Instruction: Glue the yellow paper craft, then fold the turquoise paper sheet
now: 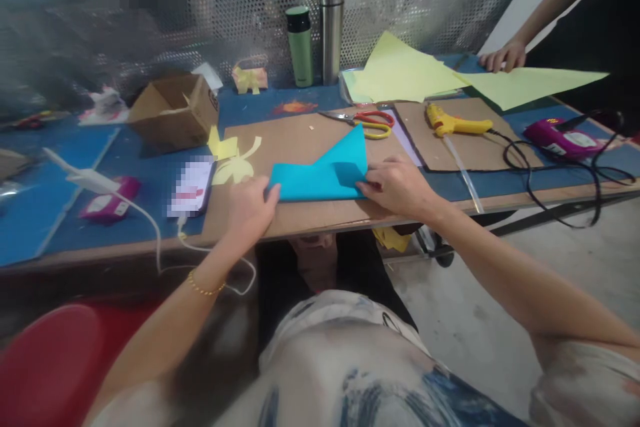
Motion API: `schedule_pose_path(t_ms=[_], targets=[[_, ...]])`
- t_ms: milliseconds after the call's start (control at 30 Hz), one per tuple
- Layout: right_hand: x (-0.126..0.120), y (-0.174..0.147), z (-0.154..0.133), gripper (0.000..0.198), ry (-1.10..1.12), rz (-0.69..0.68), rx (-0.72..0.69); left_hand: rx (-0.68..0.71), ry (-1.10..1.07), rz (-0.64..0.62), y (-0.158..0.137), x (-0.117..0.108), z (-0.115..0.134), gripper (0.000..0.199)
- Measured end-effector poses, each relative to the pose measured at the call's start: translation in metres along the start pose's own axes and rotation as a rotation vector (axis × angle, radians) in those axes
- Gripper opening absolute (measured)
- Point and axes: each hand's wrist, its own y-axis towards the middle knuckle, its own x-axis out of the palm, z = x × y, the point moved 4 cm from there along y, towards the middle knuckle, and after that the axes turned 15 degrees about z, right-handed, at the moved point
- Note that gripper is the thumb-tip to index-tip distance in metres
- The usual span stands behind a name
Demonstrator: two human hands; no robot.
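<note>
A folded sheet of blue paper point(320, 177) lies on a brown cardboard sheet point(280, 140) at the table's front edge, one pointed flap standing up at its right. My left hand point(253, 203) grips the paper's left end, thumb in front and fingers behind. At the right end, my right hand point(395, 187) pinches the lower corner between thumb and fingers. Cut yellow paper pieces point(235, 167) lie just behind my left hand. Behind the blue paper are scissors point(373, 123) with red and yellow handles.
A yellow glue gun point(457, 123) rests on another cardboard piece point(480, 157), its cord running to a purple power socket point(563, 138). A cardboard box point(175, 110), a phone point(193, 187), a green bottle point(300, 47) and a steel flask point(331, 33) stand around. A co-worker's hand point(505, 55) touches yellow paper point(405, 73).
</note>
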Motion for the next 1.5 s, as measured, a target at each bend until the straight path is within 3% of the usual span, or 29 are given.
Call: schedule_pose_path(t_ms=[367,800,1033,1233,1500], targets=[[0.001,0.002,0.0,0.03,-0.023,-0.114,0.149,0.029,0.086,-0.036,0.009,0.006,0.004,0.022],[0.002,0.0,0.001,0.027,-0.027,-0.125,0.155,0.004,0.138,-0.092,0.014,0.007,0.008,0.027],[0.006,-0.004,0.003,0.027,-0.005,-0.122,0.126,-0.059,0.04,-0.087,0.014,0.009,0.001,0.023],[0.009,-0.007,0.004,0.031,-0.038,-0.1,0.091,-0.17,-0.19,-0.159,0.017,0.011,-0.014,0.038],[0.01,-0.008,0.001,0.033,-0.069,-0.103,0.076,-0.137,-0.211,-0.123,0.019,0.013,-0.015,0.037]])
